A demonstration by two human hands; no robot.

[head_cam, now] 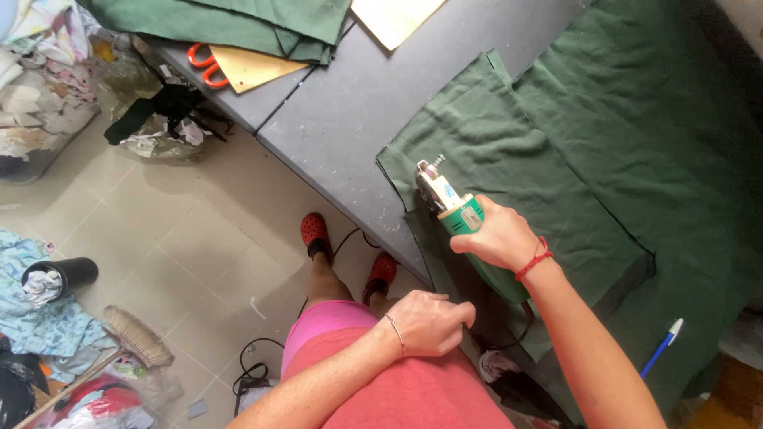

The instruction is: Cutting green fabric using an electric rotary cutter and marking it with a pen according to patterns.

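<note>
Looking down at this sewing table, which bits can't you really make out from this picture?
- Head view: the cutting tool's blade is hidden under its body and the green fabric.
- The right hand covers the tool's handle.
- The left hand rests closed at the table edge; anything beneath it is hidden.
- The orange scissors are partly hidden by tan card and folded cloth.
- The blue pen is half hidden in fabric folds.

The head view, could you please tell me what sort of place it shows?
Probably a small sewing or garment-cutting workshop: green fabric lies layered on a grey table, the right hand holds an electric cutter over it, and orange scissors lie nearby.
</note>
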